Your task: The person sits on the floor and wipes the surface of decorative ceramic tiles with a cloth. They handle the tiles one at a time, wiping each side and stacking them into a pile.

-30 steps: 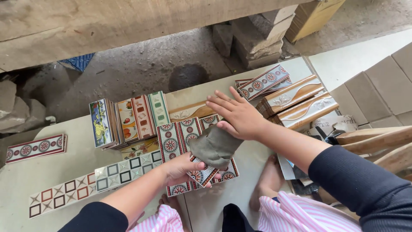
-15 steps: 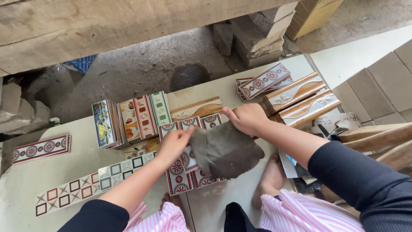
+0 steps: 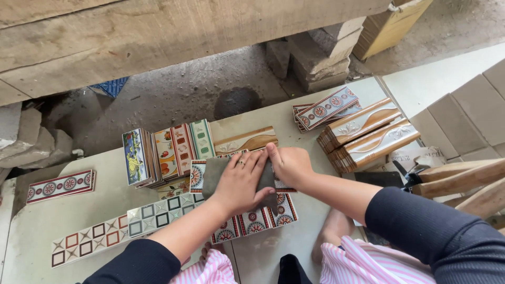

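My left hand (image 3: pixel 241 181) lies flat, fingers spread, on a grey cloth (image 3: pixel 213 175), pressing it onto red and white patterned border tiles (image 3: pixel 258 220) that lie side by side on the pale slab (image 3: pixel 31 226). My right hand (image 3: pixel 288 164) rests beside it on the cloth's right edge, fingers curled over that edge. The cloth covers the tiles' upper half; their lower ends show below my hands.
A row of upright picture tiles (image 3: pixel 168 152) stands left of my hands. A strip of square-pattern tiles (image 3: pixel 121 229) lies at lower left. Brown relief tile stacks (image 3: pixel 368 137) and red medallion tiles (image 3: pixel 327 107) sit at right. Wooden handles (image 3: pixel 463 179) lie far right. My bare foot (image 3: pixel 331 231) is below.
The cloth was bunched over one lifted tile, then spread out between both hands. Now it lies flat on the tiles with my left hand pressed on top.
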